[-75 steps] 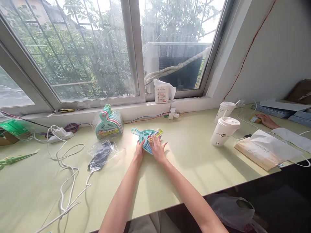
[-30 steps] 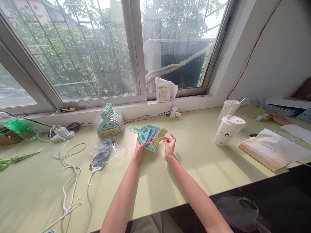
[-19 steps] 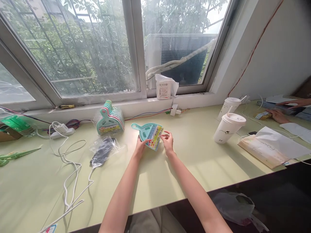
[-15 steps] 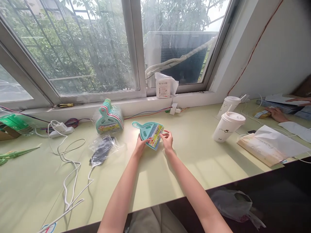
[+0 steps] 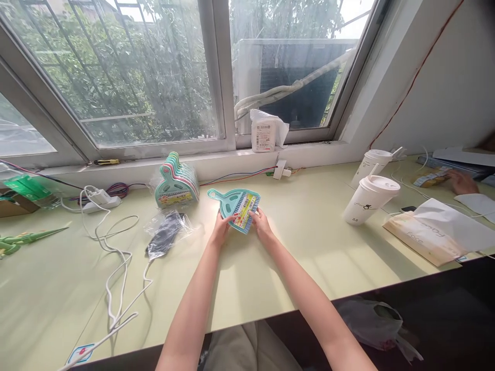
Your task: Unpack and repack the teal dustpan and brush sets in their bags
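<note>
Between my two hands a small teal dustpan (image 5: 229, 203) with a blue-bristled brush edge and a yellow label is held above the table, its looped handle pointing to the upper left. My left hand (image 5: 221, 228) grips its lower left side, thumb over the front. On the lower right side, my right hand (image 5: 262, 225) is closed on the bristle edge and label; its fingers behind are partly hidden. A plastic-wrapped stack of similar dustpans (image 5: 176, 183) in several colours stands behind, to the left.
A dark object in clear plastic (image 5: 167, 236), white cables (image 5: 124, 268) and a power strip (image 5: 102, 204) lie left. Right are a front paper cup (image 5: 365, 206), a rear cup (image 5: 373, 164) and a tissue pack (image 5: 421, 237). Another person's hand (image 5: 462, 183) is at far right.
My right hand has shifted slightly left and down along the dustpan's edge, its fingers closing in. The view has tilted slightly. The other person's hand at far right has moved.
</note>
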Motion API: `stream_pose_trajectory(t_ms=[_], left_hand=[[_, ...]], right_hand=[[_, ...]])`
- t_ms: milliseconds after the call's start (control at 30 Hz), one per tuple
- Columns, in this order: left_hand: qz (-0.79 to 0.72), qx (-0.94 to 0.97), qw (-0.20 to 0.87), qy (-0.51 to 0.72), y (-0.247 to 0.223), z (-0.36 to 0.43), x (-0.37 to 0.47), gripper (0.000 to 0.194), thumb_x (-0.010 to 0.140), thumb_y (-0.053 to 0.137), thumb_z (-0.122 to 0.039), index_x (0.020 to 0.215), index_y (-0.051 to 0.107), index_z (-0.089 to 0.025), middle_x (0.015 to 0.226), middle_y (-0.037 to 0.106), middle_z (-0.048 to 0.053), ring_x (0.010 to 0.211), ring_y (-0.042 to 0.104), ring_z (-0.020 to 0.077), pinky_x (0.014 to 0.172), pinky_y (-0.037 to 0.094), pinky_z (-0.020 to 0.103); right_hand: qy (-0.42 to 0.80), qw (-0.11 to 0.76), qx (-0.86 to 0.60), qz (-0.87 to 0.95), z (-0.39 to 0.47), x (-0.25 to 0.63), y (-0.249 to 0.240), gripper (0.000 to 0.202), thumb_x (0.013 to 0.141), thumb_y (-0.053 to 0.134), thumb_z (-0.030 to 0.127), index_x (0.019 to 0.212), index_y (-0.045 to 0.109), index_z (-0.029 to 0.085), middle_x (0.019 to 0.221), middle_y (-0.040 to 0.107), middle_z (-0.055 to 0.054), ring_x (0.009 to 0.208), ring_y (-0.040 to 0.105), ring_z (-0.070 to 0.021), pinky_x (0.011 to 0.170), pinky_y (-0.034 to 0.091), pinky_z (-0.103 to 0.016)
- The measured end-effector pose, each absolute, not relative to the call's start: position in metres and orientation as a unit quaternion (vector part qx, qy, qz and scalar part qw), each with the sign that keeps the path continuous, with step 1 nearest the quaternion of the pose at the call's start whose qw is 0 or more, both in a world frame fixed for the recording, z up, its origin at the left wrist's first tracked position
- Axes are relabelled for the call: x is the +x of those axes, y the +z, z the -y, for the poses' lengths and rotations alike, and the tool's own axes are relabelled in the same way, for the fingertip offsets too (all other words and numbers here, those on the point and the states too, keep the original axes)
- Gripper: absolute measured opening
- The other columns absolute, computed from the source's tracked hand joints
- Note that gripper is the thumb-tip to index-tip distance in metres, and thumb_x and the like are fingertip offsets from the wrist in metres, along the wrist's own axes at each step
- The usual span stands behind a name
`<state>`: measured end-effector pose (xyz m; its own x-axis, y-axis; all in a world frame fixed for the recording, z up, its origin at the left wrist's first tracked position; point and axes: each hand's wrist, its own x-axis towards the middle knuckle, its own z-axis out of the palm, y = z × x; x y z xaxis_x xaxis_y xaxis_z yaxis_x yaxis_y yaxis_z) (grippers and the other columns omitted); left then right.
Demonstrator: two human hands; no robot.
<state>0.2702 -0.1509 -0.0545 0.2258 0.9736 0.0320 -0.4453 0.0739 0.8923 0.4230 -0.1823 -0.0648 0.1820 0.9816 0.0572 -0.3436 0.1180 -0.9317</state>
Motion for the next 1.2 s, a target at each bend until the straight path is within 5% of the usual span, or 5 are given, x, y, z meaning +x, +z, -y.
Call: stream_pose_trajectory(t_ms=[400, 733, 833, 967, 1200], left_hand=[[-0.317, 0.504, 0.649, 0.473, -0.055, 0.153, 0.268, 0.065, 0.063, 0.080, -0.030, 0.122, 0.052, -0.019, 0.114, 0.064, 0.011, 0.104, 0.063, 0.0279, 0.088, 0.051, 0.040], [-0.701, 0.536, -0.029, 0.469, -0.019, 0.154, 0.181, 0.044, 0.087, 0.050, -0.034, 0.127, 0.054, -0.015, 0.128, 0.054, 0.019, 0.124, 0.045, 0.0343, 0.102, 0.036, 0.049], [-0.789, 0.546, -0.063, 0.274, -0.022, 0.156, 0.149, 0.059, 0.075, 0.067, -0.040, 0.123, 0.054, -0.008, 0.121, 0.056, 0.026, 0.118, 0.045, 0.0427, 0.094, 0.037, 0.053], [-0.809, 0.572, -0.048, 0.126, -0.029, 0.157, 0.136, 0.028, 0.078, 0.062, -0.021, 0.104, 0.062, -0.011, 0.108, 0.064, 0.023, 0.111, 0.051, 0.0389, 0.093, 0.034, 0.048], [-0.730, 0.590, -0.092, 0.332, -0.025, 0.160, 0.178, 0.025, 0.088, 0.046, -0.016, 0.104, 0.065, -0.020, 0.103, 0.067, 0.013, 0.102, 0.054, 0.0318, 0.092, 0.031, 0.046]], right_hand=[[0.572, 0.639, -0.407, 0.314, 0.183, 0.435, -0.067, 0.044, 0.058, 0.085, 0.033, 0.094, 0.065, 0.020, 0.093, 0.075, -0.005, 0.083, 0.072, -0.0216, 0.080, 0.058, -0.034], [0.558, 0.674, -0.384, 0.296, 0.187, 0.450, -0.066, 0.047, 0.055, 0.086, 0.030, 0.095, 0.065, 0.019, 0.094, 0.074, -0.004, 0.085, 0.071, -0.0197, 0.079, 0.057, -0.031], [0.561, 0.661, -0.394, 0.304, 0.187, 0.449, -0.068, 0.046, 0.056, 0.086, 0.029, 0.096, 0.065, 0.019, 0.094, 0.074, -0.004, 0.084, 0.071, -0.0190, 0.077, 0.057, -0.028], [0.570, 0.642, -0.407, 0.312, 0.191, 0.441, -0.068, 0.044, 0.055, 0.086, 0.029, 0.093, 0.066, 0.019, 0.092, 0.074, -0.004, 0.080, 0.071, -0.0206, 0.072, 0.058, -0.030], [0.583, 0.605, -0.425, 0.337, 0.196, 0.439, -0.061, 0.040, 0.057, 0.083, 0.025, 0.093, 0.069, 0.019, 0.089, 0.075, -0.004, 0.080, 0.072, -0.0204, 0.073, 0.058, -0.030]])
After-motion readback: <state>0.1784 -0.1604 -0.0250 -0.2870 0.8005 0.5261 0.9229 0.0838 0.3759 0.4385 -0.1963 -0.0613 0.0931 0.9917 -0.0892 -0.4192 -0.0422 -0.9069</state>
